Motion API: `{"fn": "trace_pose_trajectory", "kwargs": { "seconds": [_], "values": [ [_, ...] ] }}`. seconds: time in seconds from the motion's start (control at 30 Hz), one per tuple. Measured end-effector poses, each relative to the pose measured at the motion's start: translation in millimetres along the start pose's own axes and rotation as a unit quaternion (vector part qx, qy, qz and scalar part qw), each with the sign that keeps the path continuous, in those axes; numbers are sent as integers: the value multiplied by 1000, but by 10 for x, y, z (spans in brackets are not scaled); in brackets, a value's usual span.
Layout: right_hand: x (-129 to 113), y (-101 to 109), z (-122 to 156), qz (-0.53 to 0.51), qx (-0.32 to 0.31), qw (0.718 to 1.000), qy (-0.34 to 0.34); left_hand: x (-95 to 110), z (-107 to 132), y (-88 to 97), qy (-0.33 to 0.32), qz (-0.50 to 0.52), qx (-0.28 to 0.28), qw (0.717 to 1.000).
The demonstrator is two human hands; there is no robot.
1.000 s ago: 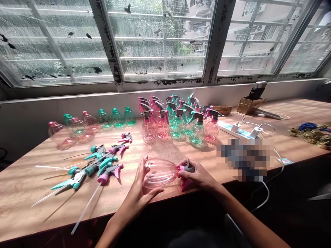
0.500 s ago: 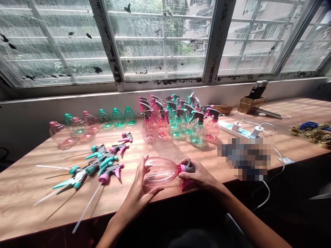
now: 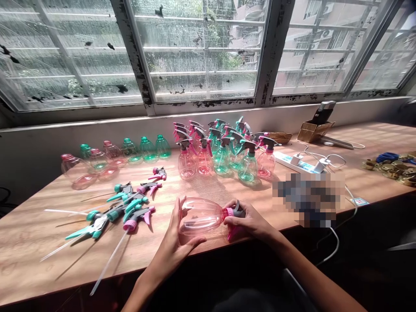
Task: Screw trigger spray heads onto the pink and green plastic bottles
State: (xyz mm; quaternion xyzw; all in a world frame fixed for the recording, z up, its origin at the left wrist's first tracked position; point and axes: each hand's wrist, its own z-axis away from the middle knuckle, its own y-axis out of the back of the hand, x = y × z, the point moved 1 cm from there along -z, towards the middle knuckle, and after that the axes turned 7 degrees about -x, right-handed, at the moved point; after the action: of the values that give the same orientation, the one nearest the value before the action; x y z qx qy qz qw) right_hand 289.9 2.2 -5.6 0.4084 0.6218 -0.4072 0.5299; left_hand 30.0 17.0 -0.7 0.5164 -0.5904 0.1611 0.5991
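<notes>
A clear pink bottle (image 3: pixel 202 216) lies on its side near the table's front edge, its neck to the right. Around its base curve the fingers of my left hand (image 3: pixel 177 236), the thumb along the near side. My right hand (image 3: pixel 250 221) grips the pink-and-grey spray head (image 3: pixel 234 212) at the bottle's mouth; its pink trigger points toward me. Left of my hands lies a pile of loose spray heads (image 3: pixel 131 210), pink and teal, with long clear dip tubes.
Several open pink and green bottles (image 3: pixel 148 149) stand at the back left. A cluster of bottles with spray heads (image 3: pixel 222 157) stands at the back middle. To the right are a white power strip (image 3: pixel 300 164) with cables, a blurred-out patch, a small cardboard box (image 3: pixel 313 131) and brass-coloured parts (image 3: pixel 394 170).
Almost nothing differs. Both hands keep the same hold on the pink bottle and its spray head; the view has shifted very slightly.
</notes>
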Motion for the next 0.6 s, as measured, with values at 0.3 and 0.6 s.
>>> {"fn": "trace_pose_trajectory", "kwargs": {
  "seconds": [0.3,0.6],
  "values": [
    [58,22,-18,-22,9,1000,2,-38,-32,13,-28,-16,-2,999],
    [-12,-7,-9,-8,10,1000,-3,14,-12,-7,-16,-5,-2,1000]
  ]
}}
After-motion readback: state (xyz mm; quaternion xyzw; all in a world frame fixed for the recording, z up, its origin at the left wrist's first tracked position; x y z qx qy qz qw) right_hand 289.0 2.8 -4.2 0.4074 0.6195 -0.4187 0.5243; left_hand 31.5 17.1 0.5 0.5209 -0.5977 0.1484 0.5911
